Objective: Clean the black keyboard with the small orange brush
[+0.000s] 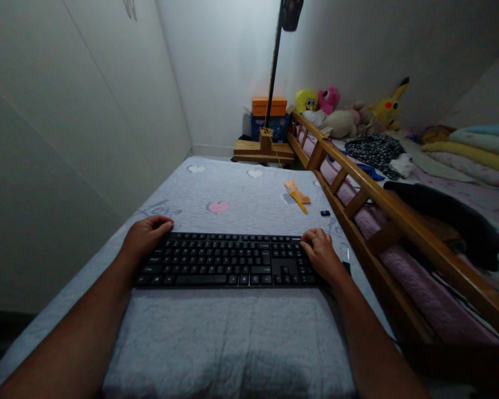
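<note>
A black keyboard (pixel 224 260) lies flat on the pale blue quilted cover (pixel 233 332), its long side across my view. My left hand (pixel 146 235) is at its upper left corner, fingers pressed together along the edge. At the opposite end, my right hand (pixel 320 249) grips the upper right corner, with thumb and fingers closed around it. Beyond the keyboard, an orange cloth (pixel 301 195) lies on the cover with a yellow-handled brush (pixel 300 203) over it. A small black object (pixel 325 213) sits to the right of the brush.
A wooden rail (pixel 357 172) runs along the right side, with a bed holding clothes, folded bedding and plush toys (pixel 341 123) behind it. A lamp pole (pixel 273 72) on a wooden base (pixel 253 148) stands at the far end, near an orange box (pixel 269 106). White panels rise at left.
</note>
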### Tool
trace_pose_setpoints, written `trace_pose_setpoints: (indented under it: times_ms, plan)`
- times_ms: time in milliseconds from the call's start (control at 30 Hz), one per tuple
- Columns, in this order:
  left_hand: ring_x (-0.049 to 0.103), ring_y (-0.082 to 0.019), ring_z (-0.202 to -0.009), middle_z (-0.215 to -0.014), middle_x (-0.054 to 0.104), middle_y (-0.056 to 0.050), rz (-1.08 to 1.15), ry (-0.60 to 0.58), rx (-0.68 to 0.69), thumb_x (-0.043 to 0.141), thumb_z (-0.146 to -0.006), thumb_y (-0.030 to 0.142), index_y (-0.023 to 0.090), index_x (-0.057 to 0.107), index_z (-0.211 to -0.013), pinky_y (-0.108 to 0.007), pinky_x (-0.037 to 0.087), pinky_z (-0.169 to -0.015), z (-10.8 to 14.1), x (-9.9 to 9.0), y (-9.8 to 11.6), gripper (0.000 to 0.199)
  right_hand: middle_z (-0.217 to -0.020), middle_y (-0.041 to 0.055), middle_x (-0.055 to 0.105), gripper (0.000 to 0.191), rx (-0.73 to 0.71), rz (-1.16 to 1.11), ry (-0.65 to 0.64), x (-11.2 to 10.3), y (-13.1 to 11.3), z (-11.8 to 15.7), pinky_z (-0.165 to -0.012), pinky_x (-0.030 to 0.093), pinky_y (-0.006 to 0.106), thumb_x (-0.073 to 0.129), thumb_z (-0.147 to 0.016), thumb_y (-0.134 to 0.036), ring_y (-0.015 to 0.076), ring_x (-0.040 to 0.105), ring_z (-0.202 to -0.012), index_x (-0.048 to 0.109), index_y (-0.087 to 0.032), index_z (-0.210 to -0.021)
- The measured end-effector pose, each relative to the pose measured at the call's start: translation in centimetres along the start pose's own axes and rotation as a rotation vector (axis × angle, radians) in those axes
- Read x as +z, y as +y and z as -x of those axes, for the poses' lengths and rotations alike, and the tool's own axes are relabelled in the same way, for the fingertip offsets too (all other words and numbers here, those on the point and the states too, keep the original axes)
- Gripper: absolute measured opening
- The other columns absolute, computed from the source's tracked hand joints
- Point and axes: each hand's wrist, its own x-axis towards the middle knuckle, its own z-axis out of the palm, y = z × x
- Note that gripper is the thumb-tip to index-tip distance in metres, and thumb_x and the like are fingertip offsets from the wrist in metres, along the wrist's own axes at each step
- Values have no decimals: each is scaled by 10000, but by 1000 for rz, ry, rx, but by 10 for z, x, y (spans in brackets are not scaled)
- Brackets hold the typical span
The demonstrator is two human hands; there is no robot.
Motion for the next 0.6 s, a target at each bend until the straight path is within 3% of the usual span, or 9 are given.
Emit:
trace_pose_setpoints:
  times_ms: [600]
  plan:
    - [685, -274, -894, -915, 766, -73, -9, 6, -8, 590, -633, 573, 189, 713, -869, -341, 517, -858, -1, 0, 1, 467, -1001, 68, 613, 92, 25, -15, -14, 0, -1, 0, -982, 422, 421, 567, -883, -211, 266, 533, -1018, 632, -252, -834]
